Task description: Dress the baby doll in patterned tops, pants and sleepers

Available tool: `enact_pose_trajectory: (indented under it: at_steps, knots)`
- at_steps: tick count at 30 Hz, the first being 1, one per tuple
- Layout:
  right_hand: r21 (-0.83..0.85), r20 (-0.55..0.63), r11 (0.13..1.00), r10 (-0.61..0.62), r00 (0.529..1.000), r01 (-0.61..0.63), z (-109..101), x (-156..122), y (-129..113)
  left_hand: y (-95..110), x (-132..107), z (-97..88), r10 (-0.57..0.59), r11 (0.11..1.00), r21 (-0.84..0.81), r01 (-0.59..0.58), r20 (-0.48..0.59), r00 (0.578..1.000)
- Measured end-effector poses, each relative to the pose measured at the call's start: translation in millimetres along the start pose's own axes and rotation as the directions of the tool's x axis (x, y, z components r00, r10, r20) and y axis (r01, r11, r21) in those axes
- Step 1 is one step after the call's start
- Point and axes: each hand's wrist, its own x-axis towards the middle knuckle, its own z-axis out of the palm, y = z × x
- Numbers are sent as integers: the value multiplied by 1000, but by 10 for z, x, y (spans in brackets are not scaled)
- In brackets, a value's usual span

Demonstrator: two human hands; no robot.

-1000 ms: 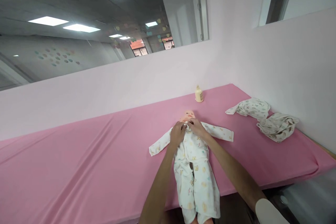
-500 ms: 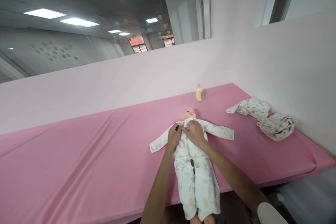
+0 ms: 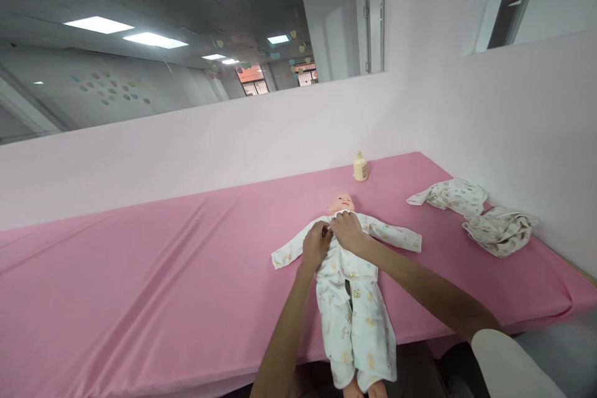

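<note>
A baby doll (image 3: 342,202) lies on its back on the pink mattress (image 3: 163,273), dressed in a white printed sleepsuit (image 3: 357,317) with both sleeves spread out. My left hand (image 3: 316,244) and my right hand (image 3: 347,230) meet on the doll's upper chest, just below its chin. Both hands have their fingers curled and pinch the front of the sleepsuit near the collar. The doll's feet hang over the near edge of the mattress.
A small cream bottle (image 3: 360,168) stands by the pink wall behind the doll's head. Two crumpled printed garments (image 3: 480,214) lie at the right end of the mattress near the side wall. A mirror or window runs above the back wall.
Both hands stay at the doll's collar, shifting slightly along the front of the sleepsuit. The view has drifted a little, so the doll sits further right in the frame.
</note>
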Motion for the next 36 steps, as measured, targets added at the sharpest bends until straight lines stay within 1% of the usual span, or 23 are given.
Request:
enact_pose_trajectory:
  at_steps: [2, 4, 6, 7, 9, 12, 14, 17, 19, 22, 24, 27, 28, 30, 31, 33, 34, 36]
  knots:
    - [19, 13, 999, -32, 999, 31, -16, 37, 36, 31, -29, -28, 30, 998, 55, -30, 7, 1000]
    - [46, 14, 998, -43, 999, 42, -9, 65, 77, 66, -63, -59, 101, 987, 122, -103, 28, 995]
    - [78, 8, 997, -23, 1000, 23, 12, 75, 120, 94, -91, -84, 156, 968, 186, -166, 69, 985]
    - [96, 3, 995, -1, 1000, 1, 24, 70, 138, 104, -101, -94, 159, 964, 200, -174, 86, 983]
    - [133, -11, 990, 57, 998, -55, 47, 39, 166, 110, -108, -104, 133, 975, 163, -149, 106, 985]
    - [186, -35, 976, 118, 992, -109, 68, -49, 184, 98, -93, -94, 117, 992, 35, -122, 115, 986]
    - [263, -57, 959, 123, 991, -104, 80, -111, 194, 85, -81, -70, 143, 990, -9, -143, 106, 984]
    - [414, -72, 907, 122, 990, -81, 110, -169, 226, 75, -81, -14, 183, 982, -49, -180, 51, 982]
    - [453, -65, 888, 120, 991, -78, 138, -186, 245, 80, -96, 19, 183, 978, -103, -181, 9, 983]
    - [442, -76, 892, 140, 987, -93, 170, -203, 252, 95, -120, 29, 137, 966, -210, -148, -62, 989]
    - [428, -100, 893, 202, 974, -141, 173, -223, 260, 89, -126, -1, 57, 957, -276, -86, -113, 992]
    - [414, -110, 866, 354, 929, -281, 159, -274, 308, 42, -126, -81, -103, 940, -337, 46, -153, 983]
    - [416, -105, 849, 401, 910, -326, 153, -296, 325, 23, -128, -109, -139, 937, -339, 80, -153, 978]
    - [433, -100, 820, 457, 884, -375, 143, -346, 329, -3, -143, -153, -160, 938, -327, 114, -119, 980]
    - [439, -101, 817, 459, 883, -374, 140, -371, 307, -5, -157, -166, -147, 943, -313, 112, -90, 985]
    - [432, -107, 843, 401, 910, -321, 137, -417, 216, 15, -192, -175, -89, 961, -265, 75, -41, 995]
    - [414, -107, 866, 351, 930, -279, 138, -435, 153, 34, -213, -173, -51, 971, -234, 41, -35, 998]
    - [350, -107, 914, 255, 961, -204, 143, -459, 19, 78, -254, -169, 30, 987, -153, -40, -63, 998]
